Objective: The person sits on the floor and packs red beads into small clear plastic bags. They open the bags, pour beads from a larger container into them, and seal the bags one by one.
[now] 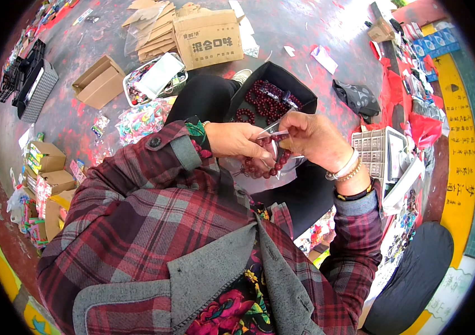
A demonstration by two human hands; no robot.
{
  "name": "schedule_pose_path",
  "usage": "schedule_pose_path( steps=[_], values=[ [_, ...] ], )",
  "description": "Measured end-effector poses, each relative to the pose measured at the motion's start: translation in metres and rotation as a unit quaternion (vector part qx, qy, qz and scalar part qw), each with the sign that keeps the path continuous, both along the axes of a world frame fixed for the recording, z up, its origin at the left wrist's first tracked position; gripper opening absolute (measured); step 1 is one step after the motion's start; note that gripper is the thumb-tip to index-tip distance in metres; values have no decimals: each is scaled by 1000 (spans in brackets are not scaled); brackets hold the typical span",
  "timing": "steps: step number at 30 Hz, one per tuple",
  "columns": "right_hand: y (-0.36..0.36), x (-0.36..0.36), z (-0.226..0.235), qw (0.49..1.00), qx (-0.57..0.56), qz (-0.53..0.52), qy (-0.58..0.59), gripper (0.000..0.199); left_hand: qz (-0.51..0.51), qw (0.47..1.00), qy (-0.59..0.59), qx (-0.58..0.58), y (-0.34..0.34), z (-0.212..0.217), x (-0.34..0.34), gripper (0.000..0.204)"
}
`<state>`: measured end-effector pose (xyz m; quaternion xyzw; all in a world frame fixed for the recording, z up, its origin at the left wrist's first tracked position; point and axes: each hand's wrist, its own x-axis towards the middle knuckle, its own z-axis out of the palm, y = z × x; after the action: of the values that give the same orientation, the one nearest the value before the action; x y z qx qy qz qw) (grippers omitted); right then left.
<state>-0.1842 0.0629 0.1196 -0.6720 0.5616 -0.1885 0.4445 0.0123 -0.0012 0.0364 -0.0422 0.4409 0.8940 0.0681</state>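
Note:
My left hand (236, 140) is closed, its thumb pressed over a dark red bead bracelet (280, 161) in front of my lap. My right hand (320, 142) pinches the upper edge of a small clear plastic bag (271, 135) beside the left fingertips. Some beads show at the bag; whether they lie inside it or behind it I cannot tell. Just beyond my hands stands an open black box (302, 89), holding more dark red bead strings (265, 100), some in shiny clear wrapping. Beneath my hands, a larger sheet of clear plastic (265, 183) lies across my lap.
Ahead stand a printed cardboard carton (208, 40), flattened cardboard (151, 28), a small open carton (99, 82) and a white basket (130, 89) of small goods. Colourful packets (139, 120) lie left of my leg. A pale plastic crate (370, 148) is close to my right wrist.

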Motion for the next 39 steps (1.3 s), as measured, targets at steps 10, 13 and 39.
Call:
schedule_pose_path(
  steps=[10, 13, 39],
  values=[
    [2, -1, 0, 975, -180, -122, 40, 14, 114, 991, -61, 30, 6, 5, 4, 26],
    [3, -2, 5, 932, -214, -292, -35, 14, 199, 975, -33, 95, -1, -10, 12, 29],
    [43, 16, -108, 837, 84, -325, -431, 5, 277, 940, 37, 195, 3, -14, -9, 35]
  ],
)
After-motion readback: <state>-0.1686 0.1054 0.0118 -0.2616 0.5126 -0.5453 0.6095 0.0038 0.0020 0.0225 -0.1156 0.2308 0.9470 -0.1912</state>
